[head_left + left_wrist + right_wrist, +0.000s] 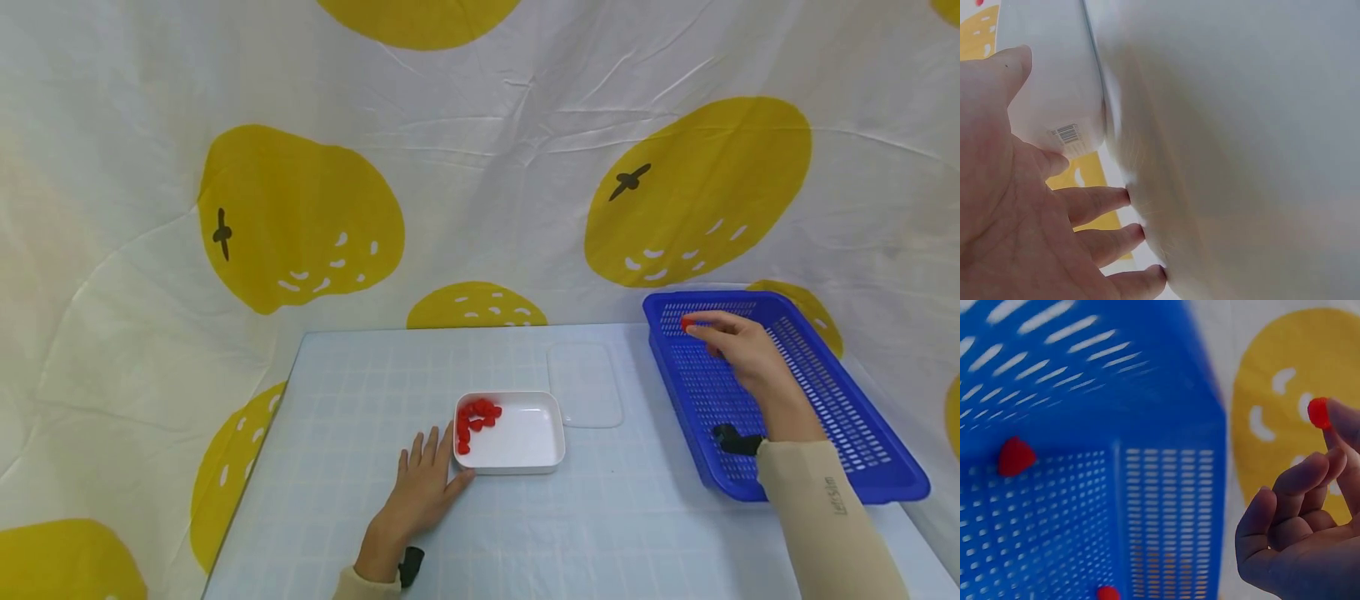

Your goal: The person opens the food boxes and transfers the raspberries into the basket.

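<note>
My right hand (738, 354) is over the far part of a blue basket (686, 417). Thumb and fingertip pinch a small red piece (1319, 413); its exact kind is unclear. Inside the basket, the right wrist view shows a red piece (1016, 457) and another red piece (1108, 593) low in the frame. My left hand (423, 492) rests on the table with fingers spread and extended, thumb and index against the left end of a white rectangular box (521, 437). Several red pieces (486, 408) lie along the box's left and far sides.
A clear flat lid (585, 387) lies on the table behind and to the right of the box. The pale blue checked table (360, 400) meets a white curtain with yellow fruit prints (300, 217) at the back. The basket occupies the table's right side.
</note>
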Available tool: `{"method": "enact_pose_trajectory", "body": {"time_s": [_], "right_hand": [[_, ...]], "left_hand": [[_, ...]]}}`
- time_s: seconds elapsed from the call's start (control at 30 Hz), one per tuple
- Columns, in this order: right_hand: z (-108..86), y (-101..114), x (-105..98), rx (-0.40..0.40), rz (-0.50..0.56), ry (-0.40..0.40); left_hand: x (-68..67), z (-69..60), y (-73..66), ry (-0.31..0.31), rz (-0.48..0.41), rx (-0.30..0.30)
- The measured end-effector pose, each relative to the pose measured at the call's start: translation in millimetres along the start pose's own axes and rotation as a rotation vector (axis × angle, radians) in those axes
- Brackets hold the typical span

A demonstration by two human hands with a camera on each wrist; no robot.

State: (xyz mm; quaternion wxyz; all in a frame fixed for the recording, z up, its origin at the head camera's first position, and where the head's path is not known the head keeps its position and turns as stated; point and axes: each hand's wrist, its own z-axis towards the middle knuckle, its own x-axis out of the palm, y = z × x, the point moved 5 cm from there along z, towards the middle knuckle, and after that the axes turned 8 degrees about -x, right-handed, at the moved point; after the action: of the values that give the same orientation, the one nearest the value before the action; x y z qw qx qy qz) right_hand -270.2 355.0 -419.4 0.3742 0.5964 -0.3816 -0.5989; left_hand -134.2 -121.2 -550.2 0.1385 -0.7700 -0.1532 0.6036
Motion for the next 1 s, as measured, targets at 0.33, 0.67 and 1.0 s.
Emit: {"method": "enact_pose_trajectory", "body": {"time_s": [0.33,0.67,1.0], "right_hand": [[7.9,-31.6,-5.1,0.064,0.034,-0.011],[8.1,-28.8,-7.9,0.024,0.055,-0.029],[-9.7,27.7,9.1,-0.093,-0.02,0.005]], "left_hand": [[-1.2,-1.0,-0.6,0.0,-0.01,0.007],[-0.6,-0.9,0.4,-0.005,-0.003,0.0],[-2.2,-1.9,-0.5,-0.008,-0.006,0.001]]}}
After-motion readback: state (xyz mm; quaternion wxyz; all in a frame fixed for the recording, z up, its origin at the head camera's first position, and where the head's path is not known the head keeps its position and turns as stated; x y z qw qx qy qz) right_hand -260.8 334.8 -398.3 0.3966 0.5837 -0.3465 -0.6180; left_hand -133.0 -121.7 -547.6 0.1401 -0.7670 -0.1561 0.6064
